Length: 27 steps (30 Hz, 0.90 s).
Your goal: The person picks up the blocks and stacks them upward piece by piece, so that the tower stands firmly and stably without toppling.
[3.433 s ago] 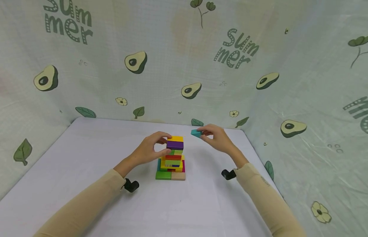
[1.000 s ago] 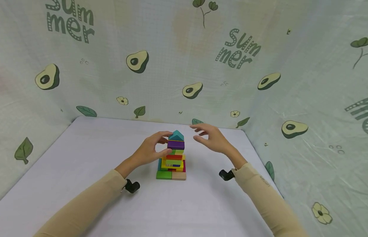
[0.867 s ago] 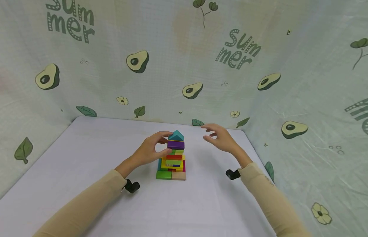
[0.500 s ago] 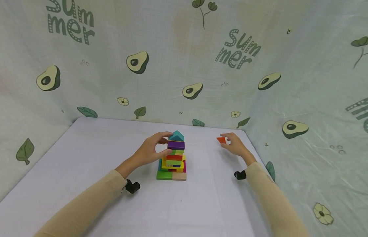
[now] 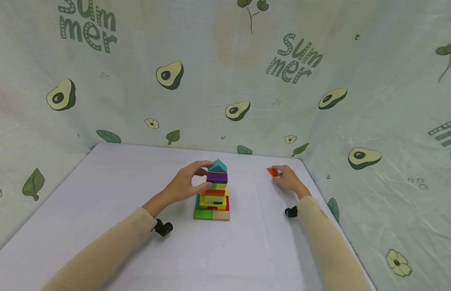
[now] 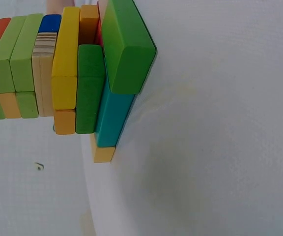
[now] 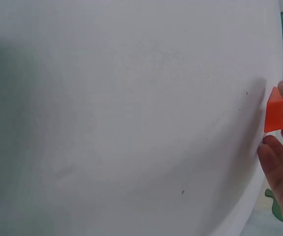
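Observation:
A tower of coloured wooden blocks (image 5: 215, 199) stands on the table, with a purple block (image 5: 217, 178) near its top and a teal triangular block (image 5: 217, 166) as its peak. My left hand (image 5: 184, 182) holds the tower's upper part from the left, thumb at the front below the purple block and fingers curved around behind. In the left wrist view, the stacked blocks (image 6: 65, 73) appear sideways, with a fingertip at the left edge. Away to the right, my right hand (image 5: 288, 178) pinches an orange triangular block (image 5: 272, 171) low over the table; the right wrist view shows this orange block (image 7: 279, 112) between thumb and fingers.
A white cloth covers the table (image 5: 138, 250). Behind and beside it hang printed cloth walls (image 5: 196, 93) with avocados and leaves. A small black wrist camera sits on each wrist, the left camera (image 5: 163, 228) close to the tower's left side.
My right hand has set the teal triangular block on the tower's top, let go, moved right and taken hold of the orange triangular block. My left hand has stayed at the tower.

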Motion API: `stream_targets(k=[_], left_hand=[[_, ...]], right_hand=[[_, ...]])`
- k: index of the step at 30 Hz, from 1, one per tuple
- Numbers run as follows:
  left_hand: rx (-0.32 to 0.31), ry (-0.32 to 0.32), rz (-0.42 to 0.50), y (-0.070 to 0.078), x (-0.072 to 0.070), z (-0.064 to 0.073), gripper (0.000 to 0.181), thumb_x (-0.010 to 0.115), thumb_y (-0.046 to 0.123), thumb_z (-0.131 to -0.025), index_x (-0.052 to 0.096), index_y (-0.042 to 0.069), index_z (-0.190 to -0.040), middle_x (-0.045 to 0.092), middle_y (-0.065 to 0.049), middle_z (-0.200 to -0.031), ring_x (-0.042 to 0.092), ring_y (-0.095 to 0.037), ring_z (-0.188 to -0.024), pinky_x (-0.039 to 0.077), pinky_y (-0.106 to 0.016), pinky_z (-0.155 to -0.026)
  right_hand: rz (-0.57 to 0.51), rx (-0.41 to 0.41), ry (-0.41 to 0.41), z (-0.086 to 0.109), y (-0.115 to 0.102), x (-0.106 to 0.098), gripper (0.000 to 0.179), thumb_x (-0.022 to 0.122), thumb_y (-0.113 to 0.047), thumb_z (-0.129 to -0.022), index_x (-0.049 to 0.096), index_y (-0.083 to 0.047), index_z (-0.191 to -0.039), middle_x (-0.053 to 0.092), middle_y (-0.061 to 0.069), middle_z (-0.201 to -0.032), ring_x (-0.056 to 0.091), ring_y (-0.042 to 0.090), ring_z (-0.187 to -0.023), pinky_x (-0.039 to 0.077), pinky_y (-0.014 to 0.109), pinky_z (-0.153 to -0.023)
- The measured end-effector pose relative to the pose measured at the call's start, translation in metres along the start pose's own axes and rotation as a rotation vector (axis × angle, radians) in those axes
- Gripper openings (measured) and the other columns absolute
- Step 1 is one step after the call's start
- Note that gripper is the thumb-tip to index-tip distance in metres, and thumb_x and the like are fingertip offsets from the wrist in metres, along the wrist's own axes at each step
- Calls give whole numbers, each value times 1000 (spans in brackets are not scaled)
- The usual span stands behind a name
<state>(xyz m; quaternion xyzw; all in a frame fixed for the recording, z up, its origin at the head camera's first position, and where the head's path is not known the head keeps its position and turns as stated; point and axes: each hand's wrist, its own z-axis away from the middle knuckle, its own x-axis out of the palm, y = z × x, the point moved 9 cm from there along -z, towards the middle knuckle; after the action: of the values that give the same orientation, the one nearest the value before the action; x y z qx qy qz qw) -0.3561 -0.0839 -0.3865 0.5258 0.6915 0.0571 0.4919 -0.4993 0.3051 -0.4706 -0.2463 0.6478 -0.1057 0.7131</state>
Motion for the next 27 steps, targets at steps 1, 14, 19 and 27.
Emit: stream_targets(k=[1,14,19,27], left_hand=[[1,1,-1,0,0,0,69,82,27,-95,49,22,-155,63,-4,-143,68,-25,-122,58,-45,-103],[6,9,-1,-3,0,1,69,82,29,-95,48,24,-156,62,-2,-145,68,-23,-123,58,-44,-104],[4,10,0,-3,0,2,69,82,28,-95,48,24,-155,63,-3,-144,68,-24,-122,58,-45,-103],[-9,1,14,-2,1,3,69,82,28,-95,48,23,-155,64,-5,-143,68,-27,-123,58,-49,-104]], right_hand=[[0,1,2,0,-1,0,58,66,-15,-104,48,-6,-158,48,27,-148,52,44,-128,48,60,-110],[-42,-56,51,5,-7,-5,37,70,-8,-101,64,0,-137,63,24,-139,63,43,-123,52,57,-108],[-28,-86,73,8,-7,-6,28,71,-4,-100,69,-1,-128,68,22,-131,66,41,-117,55,55,-105],[-5,-141,105,19,-13,-5,25,72,-3,-100,72,-1,-125,71,20,-127,68,38,-111,56,54,-102]])
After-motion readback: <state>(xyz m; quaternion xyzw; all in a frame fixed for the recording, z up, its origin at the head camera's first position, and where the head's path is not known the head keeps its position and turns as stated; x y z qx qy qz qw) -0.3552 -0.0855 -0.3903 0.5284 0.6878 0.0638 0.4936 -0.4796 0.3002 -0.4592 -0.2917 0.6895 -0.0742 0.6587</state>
